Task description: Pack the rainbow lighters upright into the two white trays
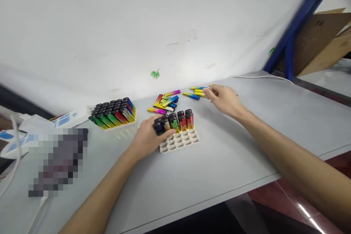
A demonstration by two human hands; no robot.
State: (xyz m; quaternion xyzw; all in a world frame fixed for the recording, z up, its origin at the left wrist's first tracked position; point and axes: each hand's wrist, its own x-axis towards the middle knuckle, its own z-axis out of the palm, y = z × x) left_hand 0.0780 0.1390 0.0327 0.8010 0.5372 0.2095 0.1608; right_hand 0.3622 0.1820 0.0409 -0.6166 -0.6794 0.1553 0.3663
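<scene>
A white tray (179, 142) with rows of oval slots stands on the table, its back rows filled with upright lighters (182, 122) with black tops and red, green, gold and dark blue bodies. My left hand (146, 135) is wrapped round the tray's left end, thumb across the front of the lighters and fingers behind, partly hidden. Over at the right, my right hand (223, 99) hovers at a group of loose lighters (191, 95), mostly yellow and blue. Its thumb is stretched out, its other fingers are bent and partly hidden, and no lighter shows in it.
Loose shiny lighters (169, 101) lie in a pile behind the tray. A second tray (120, 125), full of lighters, stands at the left. Beyond it are a power strip (65, 119) and a blurred-out dark object (61, 162) with a cable. The wall (175, 44) bounds the table's back.
</scene>
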